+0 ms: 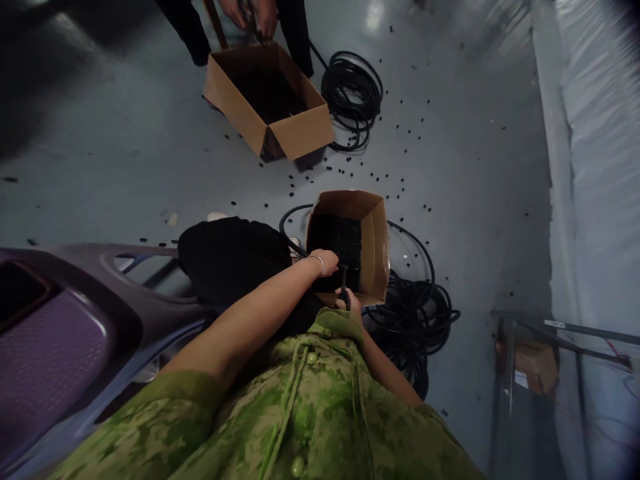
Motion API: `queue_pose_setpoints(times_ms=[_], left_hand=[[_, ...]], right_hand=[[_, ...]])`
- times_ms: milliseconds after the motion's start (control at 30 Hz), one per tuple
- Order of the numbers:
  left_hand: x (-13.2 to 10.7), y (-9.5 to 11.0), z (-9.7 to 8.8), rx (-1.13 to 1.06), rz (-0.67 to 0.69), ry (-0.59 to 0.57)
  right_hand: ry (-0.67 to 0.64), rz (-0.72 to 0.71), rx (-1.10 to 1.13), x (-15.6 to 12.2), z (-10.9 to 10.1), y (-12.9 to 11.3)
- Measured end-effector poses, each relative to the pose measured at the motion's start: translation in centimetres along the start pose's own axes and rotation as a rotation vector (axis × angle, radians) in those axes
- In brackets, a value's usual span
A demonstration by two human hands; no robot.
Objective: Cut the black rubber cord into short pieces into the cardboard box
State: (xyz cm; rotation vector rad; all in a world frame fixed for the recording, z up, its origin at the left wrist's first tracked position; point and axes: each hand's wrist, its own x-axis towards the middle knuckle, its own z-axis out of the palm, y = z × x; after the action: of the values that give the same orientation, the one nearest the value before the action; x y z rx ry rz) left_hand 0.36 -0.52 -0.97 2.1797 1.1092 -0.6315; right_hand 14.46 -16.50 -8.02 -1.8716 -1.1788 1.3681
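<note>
My left hand (327, 262), with a bracelet on the wrist, is closed round the end of a black hose (287, 231) that loops in from the left. It is over the near left part of a cardboard box (375, 257). Just to its right and nearer my body, my right hand (354, 301) grips a pair of hand cutters (344, 285), its dark jaws pointing toward the left hand. Small black cut pieces (349, 239) fill the bottom of the box. The hose tip and the cutter's jaws are too dark to make out exactly.
Across from me, a co-worker's hands (255, 15) hold a tool over a second cardboard box (305, 131). Coiled black hose (351, 90) lies beside it, and another coil (420, 310) at my right. Black bits dot the floor. A purple chair (65, 360) stands left.
</note>
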Motion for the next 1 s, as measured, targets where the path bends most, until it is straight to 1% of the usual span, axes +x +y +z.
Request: queue_pose_setpoints(times_ms=[200, 333, 500, 633, 767, 1000], left_hand=[[-0.1, 0.2, -0.2, 0.006, 0.017, -0.029], [-0.1, 0.2, -0.3, 0.019, 0.021, -0.005], [0.1, 0.0, -0.2, -0.006, -0.009, 0.048], [0.3, -0.2, 0.1, -0.013, 0.0, 0.043], [0.3, -0.2, 0.1, -0.001, -0.007, 0.055], [-0.1, 0.0, -0.4, 0.013, -0.001, 0.037]], right_hand=[[0.006, -0.005, 0.004, -0.1, 0.0, -0.2], [-0.004, -0.003, 0.019, -0.2, -0.1, 0.1], [0.025, 0.048, -0.018, -0.1, 0.0, 1.1], [0.055, 0.029, -0.034, -0.1, 0.1, 1.5], [0.065, 0.021, -0.06, 0.0, 0.1, 1.5], [0.05, 0.008, -0.086, 0.0, 0.1, 1.0]])
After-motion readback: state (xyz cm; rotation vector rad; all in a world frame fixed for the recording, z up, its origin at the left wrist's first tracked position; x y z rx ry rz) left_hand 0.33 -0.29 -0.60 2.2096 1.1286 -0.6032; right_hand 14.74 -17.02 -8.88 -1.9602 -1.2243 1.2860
